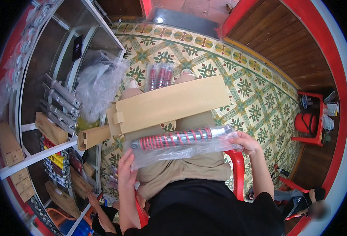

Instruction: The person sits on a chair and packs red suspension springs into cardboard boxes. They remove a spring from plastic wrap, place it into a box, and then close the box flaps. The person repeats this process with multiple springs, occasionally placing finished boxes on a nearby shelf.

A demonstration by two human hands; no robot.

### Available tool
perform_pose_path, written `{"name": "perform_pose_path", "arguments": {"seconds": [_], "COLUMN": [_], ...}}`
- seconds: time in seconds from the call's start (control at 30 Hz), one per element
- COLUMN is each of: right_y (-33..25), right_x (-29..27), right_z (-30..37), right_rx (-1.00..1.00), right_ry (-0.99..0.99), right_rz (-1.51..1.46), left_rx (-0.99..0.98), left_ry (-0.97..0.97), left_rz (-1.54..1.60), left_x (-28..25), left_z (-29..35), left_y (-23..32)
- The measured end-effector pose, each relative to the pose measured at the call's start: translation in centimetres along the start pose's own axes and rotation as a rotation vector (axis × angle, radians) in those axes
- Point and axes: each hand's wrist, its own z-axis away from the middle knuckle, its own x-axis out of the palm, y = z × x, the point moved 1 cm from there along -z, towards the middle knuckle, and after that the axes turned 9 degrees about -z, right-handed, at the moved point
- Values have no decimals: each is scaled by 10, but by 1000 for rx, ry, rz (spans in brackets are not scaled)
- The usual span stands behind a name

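Observation:
Across my lap lies a shock absorber (175, 138) with a red coil spring and a chrome body, inside a clear plastic bag (169, 156). My left hand (127, 167) closes on the bag's left end, by the dark mounting eye. At the other end, my right hand (245, 142) pinches the bag beside the silver end fitting. Just beyond, a long brown cardboard box (173, 104) rests over my knees, its flaps open at the left end.
More red-spring shock absorbers (160, 76) lie bagged on the tiled floor between my feet. Loose plastic bags (102, 78), silver tubes (61, 98) and boxes (51, 128) fill shelving at left. People sit at lower left (102, 214) and lower right (299, 202). A red bucket (305, 123) stands right.

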Motion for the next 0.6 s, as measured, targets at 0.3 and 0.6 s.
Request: {"name": "perform_pose_path", "arguments": {"seconds": [0.3,0.6], "right_y": [12,8], "right_x": [5,-10], "right_z": [5,18], "right_rx": [-153,-61], "right_ry": [41,-21], "right_rz": [114,150], "left_rx": [65,23], "left_ry": [-2,-98], "left_rz": [-444,-472], "left_x": [1,-7], "left_z": [4,5], "left_y": [20,26]}}
